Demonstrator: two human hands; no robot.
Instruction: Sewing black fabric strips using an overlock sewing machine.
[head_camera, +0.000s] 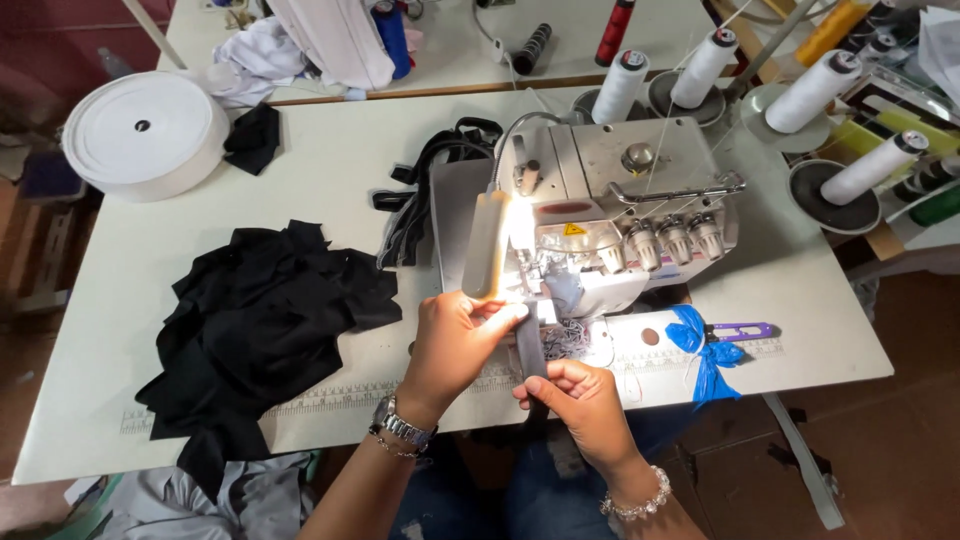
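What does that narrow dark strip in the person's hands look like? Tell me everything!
The dark strip is narrow, flat and greyish-black, like fabric or elastic. It runs from under the needle area of the white overlock sewing machine toward the person. The left hand presses it near the machine; the right hand pinches its near end. It lies straight over the white table.

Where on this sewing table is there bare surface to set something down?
Bare table top shows between the white tape roll, the black fabric pile and the black straps. A second bare patch lies right of the serger, above the blue ribbon. It is crowded at the needle, where the left hand and right hand hold a dark strip.
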